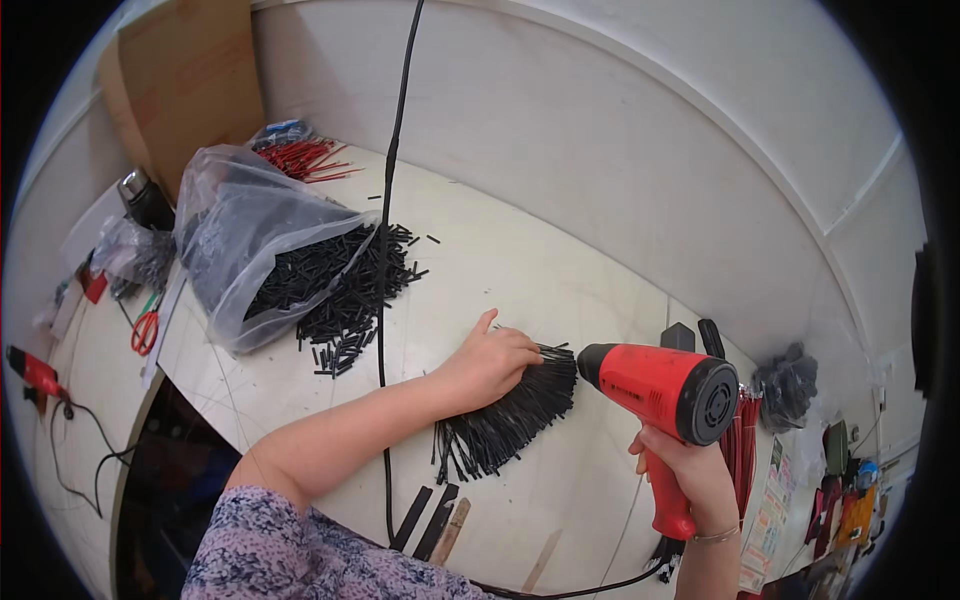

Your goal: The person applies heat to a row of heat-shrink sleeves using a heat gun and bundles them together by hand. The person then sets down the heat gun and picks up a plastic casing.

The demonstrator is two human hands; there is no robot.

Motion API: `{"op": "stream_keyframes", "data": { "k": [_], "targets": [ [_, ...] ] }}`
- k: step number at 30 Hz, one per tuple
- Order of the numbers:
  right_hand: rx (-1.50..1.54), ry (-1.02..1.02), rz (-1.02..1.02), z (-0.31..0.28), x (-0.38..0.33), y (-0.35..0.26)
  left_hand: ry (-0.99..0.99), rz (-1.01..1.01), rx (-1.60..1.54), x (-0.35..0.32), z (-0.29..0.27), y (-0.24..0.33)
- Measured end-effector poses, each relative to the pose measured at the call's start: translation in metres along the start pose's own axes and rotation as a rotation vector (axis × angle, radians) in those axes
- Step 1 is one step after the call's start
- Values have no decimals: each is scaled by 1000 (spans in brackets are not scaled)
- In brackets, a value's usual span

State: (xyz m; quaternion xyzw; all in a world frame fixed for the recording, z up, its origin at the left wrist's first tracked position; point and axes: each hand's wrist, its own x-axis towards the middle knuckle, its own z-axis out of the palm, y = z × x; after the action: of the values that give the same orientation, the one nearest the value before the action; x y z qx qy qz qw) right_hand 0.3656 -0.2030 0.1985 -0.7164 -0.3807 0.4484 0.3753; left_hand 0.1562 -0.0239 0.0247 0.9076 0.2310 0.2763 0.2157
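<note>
My left hand (490,362) presses down on a fan-shaped row of thin black tubes (505,420) lying on the white table (520,270). In my right hand (690,470) I grip the handle of a red heat gun (655,385), held just right of the tubes. Its black nozzle points left at the upper end of the fan, close to my left fingers. A black cord (385,300) crosses the table beside my left forearm.
A clear plastic bag (250,250) spills several short black tubes (355,295) at the left. Red wires (310,158) lie behind it, and more red wires (745,450) sit behind the gun. Red-handled scissors (145,330) and a cardboard sheet (190,80) are far left.
</note>
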Motion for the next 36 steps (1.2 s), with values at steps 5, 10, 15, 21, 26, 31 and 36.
{"op": "stream_keyframes", "data": {
  "k": [5,10,15,21,26,31,36],
  "targets": [
    [27,-3,-4,-2,-7,5,14,18,14,0,-1,5],
    [5,25,-28,0,6,4,13,35,11,-1,-2,6],
    [-110,-6,-112,13,24,2,6,28,29,-1,-2,4],
    [24,-24,-41,7,13,-5,-30,26,-1,0,-3,5],
    [30,-20,20,-7,-11,-1,32,64,6,-1,-2,6],
    [50,-26,42,-12,-34,6,21,48,12,0,0,5],
    [78,-61,62,-10,-51,15,19,53,16,0,0,4]
  ]
}}
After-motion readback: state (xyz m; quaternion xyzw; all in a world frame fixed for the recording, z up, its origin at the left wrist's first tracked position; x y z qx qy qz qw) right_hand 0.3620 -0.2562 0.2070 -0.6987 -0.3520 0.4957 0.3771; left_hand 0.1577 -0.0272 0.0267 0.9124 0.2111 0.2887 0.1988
